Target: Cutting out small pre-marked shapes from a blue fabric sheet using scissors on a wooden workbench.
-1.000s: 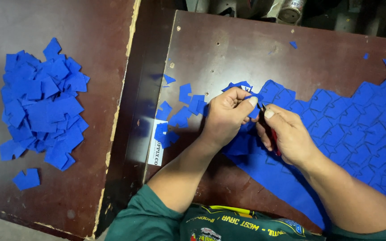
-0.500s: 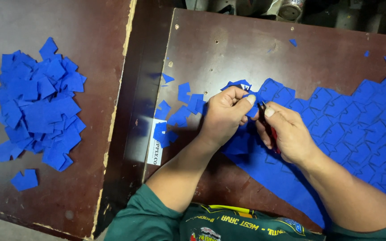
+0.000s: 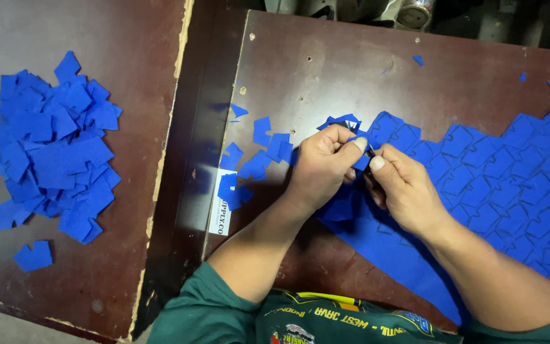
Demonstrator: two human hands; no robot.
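A large blue fabric sheet (image 3: 510, 178) printed with dark outline shapes covers the right side of the brown table (image 3: 326, 70). My left hand (image 3: 319, 167) pinches the sheet's ragged left edge (image 3: 342, 121) between thumb and fingers. My right hand (image 3: 405, 191) presses against it from the right, closed around a small dark cutting tool (image 3: 370, 145) whose tip shows between the two thumbs. A small blue flap (image 3: 361, 163) sits between the fingertips. The rest of the tool is hidden in my fist.
Loose cut blue pieces (image 3: 256, 156) lie left of my hands near a white label (image 3: 222, 207). A big pile of cut blue pieces (image 3: 49, 150) rests on the separate left table (image 3: 135, 57). A dark gap (image 3: 195, 159) divides the tables. Metal machinery (image 3: 415, 9) stands at the far edge.
My right hand has closed in against my left, so the dark red tool is now mostly hidden. The left hand stays pinched on the fabric edge.
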